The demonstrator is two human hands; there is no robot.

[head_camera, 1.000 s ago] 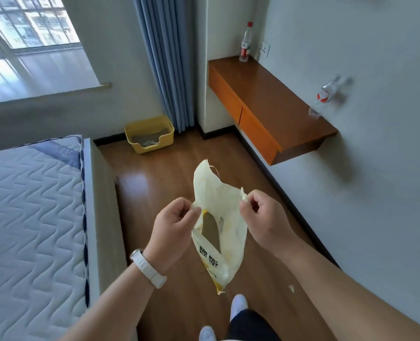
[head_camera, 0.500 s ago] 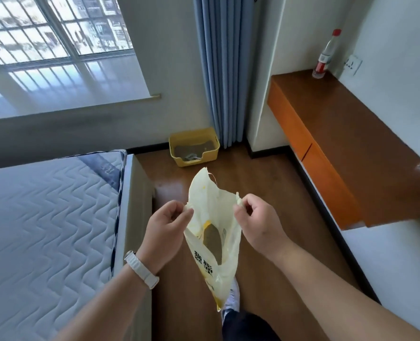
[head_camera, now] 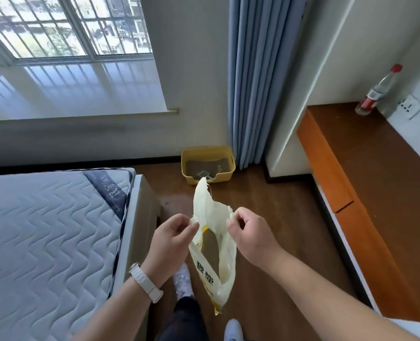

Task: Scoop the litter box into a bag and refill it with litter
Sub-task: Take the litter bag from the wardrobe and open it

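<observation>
My left grip (head_camera: 170, 239) and right grip (head_camera: 252, 232) each pinch the bag (head_camera: 204, 203) top; the box (head_camera: 226, 177) sits well past the bag.

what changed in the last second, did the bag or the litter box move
The person walked toward the litter box, so it now looks nearer and larger, with the scoop visible inside; the box itself stayed by the curtain. Unchanged: the left hand and right hand still pinch the bag by its mouth, holding it open.
</observation>
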